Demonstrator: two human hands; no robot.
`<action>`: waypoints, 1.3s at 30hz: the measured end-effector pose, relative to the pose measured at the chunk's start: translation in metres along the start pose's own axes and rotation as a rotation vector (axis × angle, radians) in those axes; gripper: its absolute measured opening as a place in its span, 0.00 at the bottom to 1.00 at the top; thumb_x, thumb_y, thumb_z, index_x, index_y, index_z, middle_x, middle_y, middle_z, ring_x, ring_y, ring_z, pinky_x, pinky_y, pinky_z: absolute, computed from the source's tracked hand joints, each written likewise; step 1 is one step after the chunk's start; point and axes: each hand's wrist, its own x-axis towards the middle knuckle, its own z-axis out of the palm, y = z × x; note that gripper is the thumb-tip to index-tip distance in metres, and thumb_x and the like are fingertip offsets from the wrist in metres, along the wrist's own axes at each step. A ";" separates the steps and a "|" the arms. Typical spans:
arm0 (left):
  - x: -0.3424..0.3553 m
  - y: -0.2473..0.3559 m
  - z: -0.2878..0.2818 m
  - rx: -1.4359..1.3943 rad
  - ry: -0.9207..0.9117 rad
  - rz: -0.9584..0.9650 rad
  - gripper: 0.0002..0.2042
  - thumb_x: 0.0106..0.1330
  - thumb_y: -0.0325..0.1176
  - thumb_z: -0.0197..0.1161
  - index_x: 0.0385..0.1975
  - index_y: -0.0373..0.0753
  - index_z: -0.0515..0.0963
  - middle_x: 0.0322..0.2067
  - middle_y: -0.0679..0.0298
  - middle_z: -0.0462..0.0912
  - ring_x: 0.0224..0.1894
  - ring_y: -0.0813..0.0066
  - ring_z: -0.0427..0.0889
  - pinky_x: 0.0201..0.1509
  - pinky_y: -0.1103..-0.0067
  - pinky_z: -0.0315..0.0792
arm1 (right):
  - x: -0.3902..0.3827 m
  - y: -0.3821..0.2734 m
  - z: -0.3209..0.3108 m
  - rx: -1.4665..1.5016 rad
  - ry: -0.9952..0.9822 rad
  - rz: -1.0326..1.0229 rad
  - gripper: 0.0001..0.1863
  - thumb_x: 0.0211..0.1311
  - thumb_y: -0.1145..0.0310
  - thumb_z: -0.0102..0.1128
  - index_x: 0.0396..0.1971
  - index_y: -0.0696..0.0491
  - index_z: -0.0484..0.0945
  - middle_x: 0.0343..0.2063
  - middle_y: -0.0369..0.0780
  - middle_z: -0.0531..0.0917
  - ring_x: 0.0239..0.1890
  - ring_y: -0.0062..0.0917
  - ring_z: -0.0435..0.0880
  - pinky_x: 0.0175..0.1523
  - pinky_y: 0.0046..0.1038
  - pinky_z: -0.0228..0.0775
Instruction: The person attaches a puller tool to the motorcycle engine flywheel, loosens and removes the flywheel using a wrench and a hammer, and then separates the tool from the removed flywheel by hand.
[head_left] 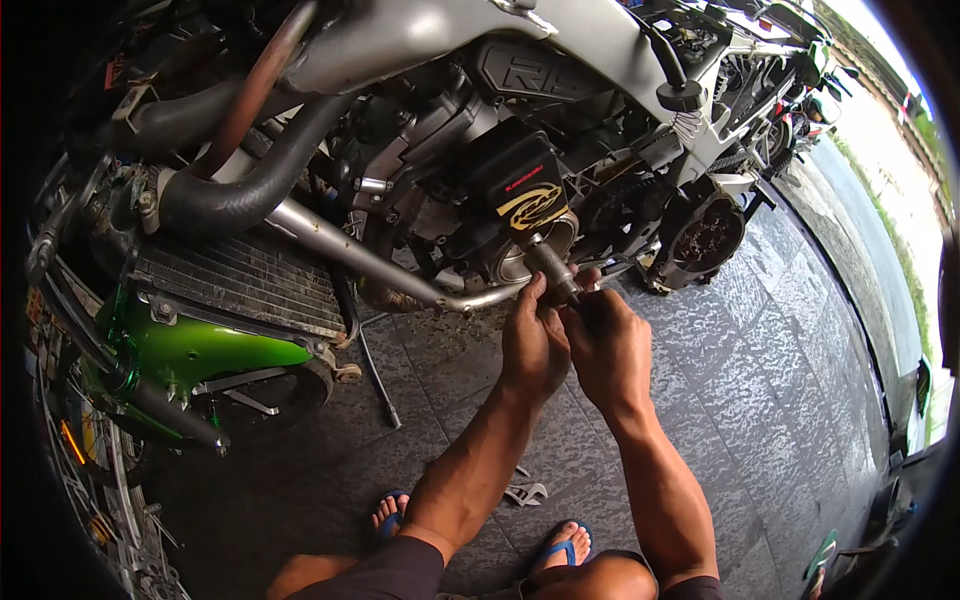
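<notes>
In front of the motorcycle engine [440,190], both of my hands are close together on a socket tool. Its cylindrical metal socket [553,272] points up and away, its tip near the round opening [512,262] low on the engine's side. My left hand [536,348] has its thumb and fingers closed on the socket from the left. My right hand [612,345] is wrapped around the dark shank or handle behind it, which is mostly hidden by the fingers. I cannot tell whether the tip touches the engine. A black engine cover [500,165] with a yellow emblem sits just above.
A silver exhaust pipe [350,255] runs beside my hands. Left are a radiator [240,280] and green fender [210,345]. A thin metal rod [380,380] and adjustable wrench [528,493] lie on the tiled floor [730,400]. A round, dirty engine part [705,240] sits to the right.
</notes>
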 end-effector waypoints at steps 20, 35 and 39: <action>0.005 0.008 0.020 -0.306 0.008 -0.103 0.18 0.72 0.46 0.56 0.51 0.38 0.73 0.43 0.63 0.78 0.54 0.73 0.74 0.58 0.75 0.69 | 0.030 0.010 0.006 -0.174 -0.110 -0.029 0.17 0.65 0.56 0.58 0.34 0.58 0.76 0.26 0.50 0.83 0.31 0.48 0.84 0.35 0.45 0.72; 0.009 0.013 0.004 -0.319 -0.049 -0.149 0.19 0.70 0.49 0.56 0.48 0.38 0.74 0.38 0.63 0.80 0.46 0.74 0.80 0.54 0.73 0.74 | 0.027 -0.015 0.000 -0.444 -0.069 -0.191 0.18 0.64 0.56 0.59 0.31 0.58 0.73 0.21 0.52 0.82 0.24 0.45 0.84 0.29 0.41 0.73; 0.002 0.014 0.007 -0.321 -0.053 -0.154 0.22 0.69 0.51 0.55 0.50 0.38 0.74 0.43 0.60 0.79 0.50 0.72 0.78 0.57 0.71 0.73 | 0.045 0.010 -0.011 0.785 -0.537 0.739 0.24 0.71 0.50 0.51 0.30 0.58 0.79 0.13 0.34 0.72 0.10 0.16 0.65 0.15 0.22 0.55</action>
